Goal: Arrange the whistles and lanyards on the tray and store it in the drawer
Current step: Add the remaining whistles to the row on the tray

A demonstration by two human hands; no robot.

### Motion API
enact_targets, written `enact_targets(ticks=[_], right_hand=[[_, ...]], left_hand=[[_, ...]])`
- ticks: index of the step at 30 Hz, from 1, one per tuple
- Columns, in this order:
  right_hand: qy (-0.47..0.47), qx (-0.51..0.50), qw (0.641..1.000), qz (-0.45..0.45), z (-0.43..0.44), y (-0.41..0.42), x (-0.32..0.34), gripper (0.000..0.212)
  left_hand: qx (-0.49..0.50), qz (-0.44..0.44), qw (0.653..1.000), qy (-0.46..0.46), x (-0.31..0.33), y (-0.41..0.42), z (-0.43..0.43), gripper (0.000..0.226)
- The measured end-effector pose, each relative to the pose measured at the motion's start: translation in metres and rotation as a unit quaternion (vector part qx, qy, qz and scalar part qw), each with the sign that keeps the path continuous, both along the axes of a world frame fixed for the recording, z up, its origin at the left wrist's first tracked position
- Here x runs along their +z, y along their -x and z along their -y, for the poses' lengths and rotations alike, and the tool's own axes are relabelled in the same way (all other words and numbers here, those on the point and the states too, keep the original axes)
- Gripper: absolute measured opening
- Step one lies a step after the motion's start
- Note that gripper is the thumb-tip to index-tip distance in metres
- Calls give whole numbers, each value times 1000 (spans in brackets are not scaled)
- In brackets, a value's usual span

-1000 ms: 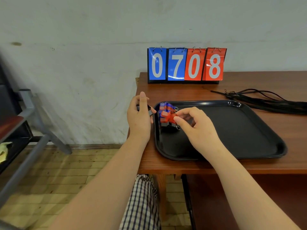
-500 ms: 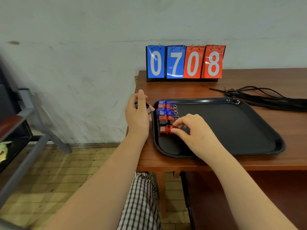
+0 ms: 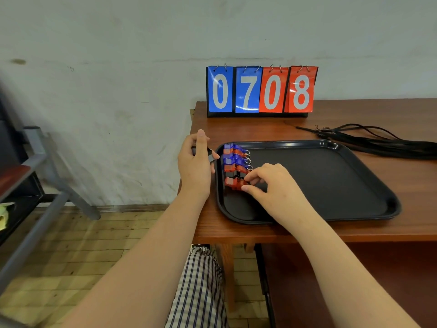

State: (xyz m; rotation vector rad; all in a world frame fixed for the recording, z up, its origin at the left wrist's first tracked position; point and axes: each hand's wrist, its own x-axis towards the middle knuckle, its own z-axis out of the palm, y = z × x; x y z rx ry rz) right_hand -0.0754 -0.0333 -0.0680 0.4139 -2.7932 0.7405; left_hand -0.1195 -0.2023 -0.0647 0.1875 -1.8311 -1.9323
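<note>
Right hand (image 3: 276,188) sits over the tray's (image 3: 354,185) left part, thumb and fingers pinching the red whistle (image 3: 233,183), which lies on the tray at the near end of the row (image 3: 235,157). Row of blue and red whistles runs far along the left rim, rings pointing right. Left hand (image 3: 195,166) is just left of the tray, fingers curled round a dark object (image 3: 211,157). Black lanyards (image 3: 378,145) lie bundled on the table (image 3: 236,129), far right, off the tray. Scoreboard (image 3: 260,91) reads 0708: 07 blue, 08 red.
</note>
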Motion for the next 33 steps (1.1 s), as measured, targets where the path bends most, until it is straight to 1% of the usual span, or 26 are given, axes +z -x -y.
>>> enact_targets(ticks=[5,9,11,14,16,18,20,22,23,26,28,33], right_hand=[[12,-18,1000,15,-1,0,0,24],[34,-27,999,5,0,-6,5,29],[52,-25,998,-11,1,-10,9,27],[108,-31,993,-41,1,-19,15,22],[169,-40,983,-67,1,-33,23,25],[210,-33,973,-93,3,-53,30,31],[228,-12,968,-108,10,-72,36,37],[241,12,965,-100,19,-86,38,39],[243,21,966,-91,22,-90,38,39],[247,22,965,-84,24,-99,37,35],[257,8,962,-88,20,-101,38,32],[284,-14,957,-60,10,-103,38,28]], left_hand=[[-3,2,1000,-4,1,-1,-1,31],[0,7,1000,-22,4,-4,-2,14],[-8,13,1000,-22,5,-7,-1,19],[-37,25,998,-48,13,-21,0,21],[-70,31,991,-109,21,-40,1,16],[-126,41,975,-177,25,-69,-1,16],[-184,66,956,-217,22,-97,-7,24],[-222,85,946,-219,19,-120,-14,39],[-234,94,943,-218,19,-128,-18,42],[-265,112,930,-227,26,-139,-26,36],[-286,115,924,-225,32,-142,-30,36],[-290,115,923,-224,32,-140,-36,29]])
